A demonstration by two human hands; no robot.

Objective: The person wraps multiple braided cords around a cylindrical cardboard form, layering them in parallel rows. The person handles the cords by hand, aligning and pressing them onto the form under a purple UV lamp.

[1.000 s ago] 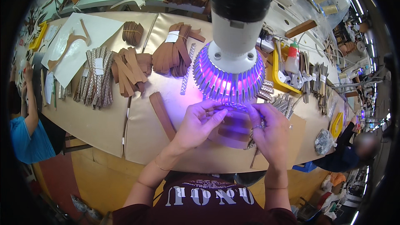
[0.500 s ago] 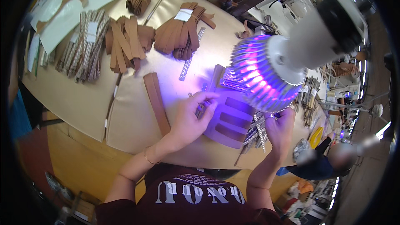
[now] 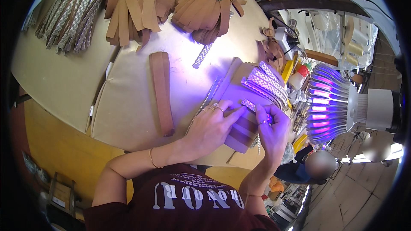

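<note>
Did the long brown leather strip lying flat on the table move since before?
No. The long brown leather strip lies in the same place, just below the tied bundle of tan strips; only the head camera swung.

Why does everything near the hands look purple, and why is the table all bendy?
Head view: the lamp shines violet light on the left hand, the right hand and the braided strip they pinch; farther off, the table keeps its tan colour. The fisheye lens curves the table's edges, and the picture's corners are black.
</note>
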